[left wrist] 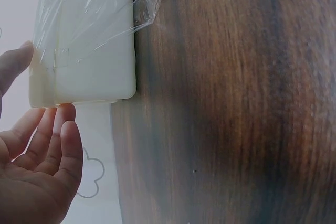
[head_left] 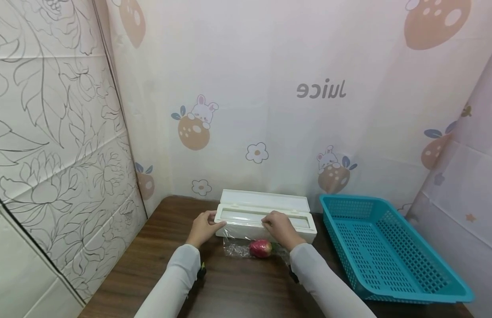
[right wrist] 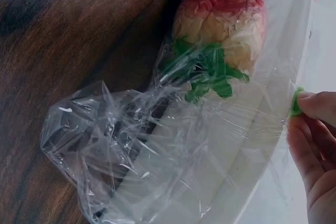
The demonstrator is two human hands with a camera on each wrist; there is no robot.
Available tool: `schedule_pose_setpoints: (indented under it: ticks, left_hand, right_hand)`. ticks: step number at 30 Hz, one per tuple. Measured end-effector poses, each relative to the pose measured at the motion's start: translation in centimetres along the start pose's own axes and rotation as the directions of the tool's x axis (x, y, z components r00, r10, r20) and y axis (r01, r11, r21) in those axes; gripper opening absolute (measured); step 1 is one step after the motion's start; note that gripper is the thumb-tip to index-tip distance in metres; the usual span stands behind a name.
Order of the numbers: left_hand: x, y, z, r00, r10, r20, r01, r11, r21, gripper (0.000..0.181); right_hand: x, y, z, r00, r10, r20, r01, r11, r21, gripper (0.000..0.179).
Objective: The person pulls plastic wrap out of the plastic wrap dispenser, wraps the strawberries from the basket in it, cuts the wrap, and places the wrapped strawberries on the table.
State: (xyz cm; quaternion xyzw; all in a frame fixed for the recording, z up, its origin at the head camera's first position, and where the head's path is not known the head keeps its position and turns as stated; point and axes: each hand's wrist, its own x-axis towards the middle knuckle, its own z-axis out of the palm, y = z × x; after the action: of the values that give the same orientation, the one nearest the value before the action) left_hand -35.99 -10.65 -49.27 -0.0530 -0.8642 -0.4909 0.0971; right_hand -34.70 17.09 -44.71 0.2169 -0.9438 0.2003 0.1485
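Note:
A white cling film dispenser (head_left: 246,230) lies across the table, its lid (head_left: 265,201) raised at the back. My left hand (head_left: 202,228) holds its left end, thumb on the front edge and fingers against the end face in the left wrist view. My right hand (head_left: 281,228) pinches a small green slider (right wrist: 296,103) on the dispenser's edge, right of its middle. Clear cling film (right wrist: 115,140) hangs crumpled over the front. A red and cream fruit (head_left: 261,248) with green leaves (right wrist: 210,74) lies in front of the dispenser, with film over it.
A blue-green plastic basket (head_left: 362,282) stands on the right of the dark wooden table (head_left: 150,269). Behind the dispenser rises a printed curtain (head_left: 238,132), close to the raised lid. A flower-patterned panel (head_left: 63,154) borders the left side.

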Motion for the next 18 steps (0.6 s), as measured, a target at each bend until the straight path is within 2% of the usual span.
schedule_pose_setpoints:
  ticks: [9, 18]
  left_hand:
    - [-0.1, -0.1, 0.1, 1.000, 0.001, -0.002, -0.001, 1.000, -0.001, 0.056]
    - [-0.1, 0.0, 0.0, 1.000, 0.007, 0.000, -0.007, 1.000, -0.008, 0.055]
  right_hand:
    - [0.2, -0.6, 0.8, 0.996, -0.084, -0.043, 0.084, 0.996, -0.012, 0.006]
    - [0.6, -1.7, 1.5, 0.996, -0.083, -0.043, 0.085, 0.996, 0.027, 0.008]
